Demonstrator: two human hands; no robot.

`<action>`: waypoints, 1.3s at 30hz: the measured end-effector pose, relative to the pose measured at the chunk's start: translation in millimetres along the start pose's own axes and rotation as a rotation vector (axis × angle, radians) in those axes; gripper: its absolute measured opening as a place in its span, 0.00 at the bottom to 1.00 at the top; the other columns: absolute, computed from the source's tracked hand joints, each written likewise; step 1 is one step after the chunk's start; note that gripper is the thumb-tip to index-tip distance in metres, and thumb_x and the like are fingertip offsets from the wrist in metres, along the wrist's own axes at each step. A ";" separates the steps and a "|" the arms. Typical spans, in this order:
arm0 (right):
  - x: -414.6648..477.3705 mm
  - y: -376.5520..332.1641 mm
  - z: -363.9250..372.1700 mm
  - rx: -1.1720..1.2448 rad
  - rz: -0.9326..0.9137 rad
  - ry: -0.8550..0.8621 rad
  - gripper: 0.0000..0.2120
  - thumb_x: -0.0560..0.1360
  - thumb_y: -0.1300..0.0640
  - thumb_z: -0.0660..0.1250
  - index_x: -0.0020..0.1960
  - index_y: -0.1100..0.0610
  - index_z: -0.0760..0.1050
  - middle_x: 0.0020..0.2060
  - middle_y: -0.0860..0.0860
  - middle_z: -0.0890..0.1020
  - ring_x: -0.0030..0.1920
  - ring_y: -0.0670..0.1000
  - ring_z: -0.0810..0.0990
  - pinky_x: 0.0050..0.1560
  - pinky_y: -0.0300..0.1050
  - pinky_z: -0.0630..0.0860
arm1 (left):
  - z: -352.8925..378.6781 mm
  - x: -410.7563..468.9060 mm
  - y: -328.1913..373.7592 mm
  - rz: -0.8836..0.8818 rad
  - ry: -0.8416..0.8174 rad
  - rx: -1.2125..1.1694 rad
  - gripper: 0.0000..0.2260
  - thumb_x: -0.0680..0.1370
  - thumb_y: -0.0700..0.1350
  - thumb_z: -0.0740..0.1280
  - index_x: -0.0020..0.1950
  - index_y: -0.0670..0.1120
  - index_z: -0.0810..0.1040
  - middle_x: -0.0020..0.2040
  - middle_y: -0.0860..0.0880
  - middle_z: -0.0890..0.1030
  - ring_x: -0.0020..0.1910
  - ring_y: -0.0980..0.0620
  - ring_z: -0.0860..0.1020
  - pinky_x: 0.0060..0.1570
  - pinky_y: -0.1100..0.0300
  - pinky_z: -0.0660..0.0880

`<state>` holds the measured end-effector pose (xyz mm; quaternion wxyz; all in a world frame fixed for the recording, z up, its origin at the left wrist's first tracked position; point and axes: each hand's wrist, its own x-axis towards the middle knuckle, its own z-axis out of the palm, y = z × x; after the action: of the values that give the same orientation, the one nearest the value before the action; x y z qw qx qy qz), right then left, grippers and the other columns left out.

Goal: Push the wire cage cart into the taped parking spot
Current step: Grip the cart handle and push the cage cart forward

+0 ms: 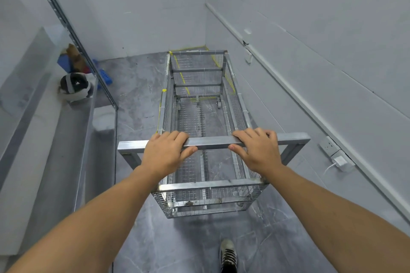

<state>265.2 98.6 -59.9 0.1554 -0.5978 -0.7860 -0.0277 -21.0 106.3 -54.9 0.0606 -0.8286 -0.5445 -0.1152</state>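
An empty wire cage cart of grey metal mesh stands on the marbled grey floor, pointing toward the far corner. My left hand and my right hand both grip its square metal handle bar, thumbs under the bar. Yellow tape marks a rectangle on the floor in the corner. The tape shows through the mesh at the cart's far end and along its left side. The cart's far end reaches nearly to the back wall.
A white wall runs close along the right with a power socket and a plugged charger. On the left stands a grey shelf unit holding a headset and toys. My shoe is behind the cart.
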 end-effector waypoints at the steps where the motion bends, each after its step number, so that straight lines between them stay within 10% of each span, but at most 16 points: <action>1: 7.5 3.0 1.9 -0.001 -0.006 -0.002 0.23 0.76 0.30 0.48 0.57 0.41 0.73 0.47 0.40 0.78 0.49 0.48 0.73 0.52 0.50 0.59 | 1.4 6.6 -1.7 -0.009 -0.004 -0.005 0.22 0.78 0.67 0.51 0.49 0.51 0.74 0.42 0.55 0.78 0.42 0.50 0.76 0.42 0.53 0.66; 25: 192.8 117.3 30.6 -0.100 -0.106 -0.038 0.27 0.71 0.26 0.50 0.48 0.45 0.73 0.42 0.43 0.77 0.48 0.51 0.73 0.45 0.49 0.60 | 46.5 192.7 -33.7 -0.077 0.014 -0.015 0.18 0.76 0.69 0.53 0.43 0.56 0.67 0.38 0.58 0.74 0.38 0.53 0.74 0.38 0.56 0.63; 39: 343.8 83.8 81.4 -0.082 -0.065 -0.013 0.24 0.73 0.28 0.54 0.50 0.46 0.74 0.43 0.43 0.78 0.47 0.52 0.72 0.45 0.50 0.60 | 71.3 306.7 -166.4 -0.044 -0.011 -0.024 0.18 0.76 0.70 0.52 0.43 0.57 0.67 0.38 0.59 0.73 0.38 0.54 0.73 0.39 0.55 0.62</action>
<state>246.0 461.1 -53.8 0.1250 -0.5778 -0.8043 -0.0611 -47.9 461.4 -49.2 0.0451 -0.8176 -0.5616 -0.1185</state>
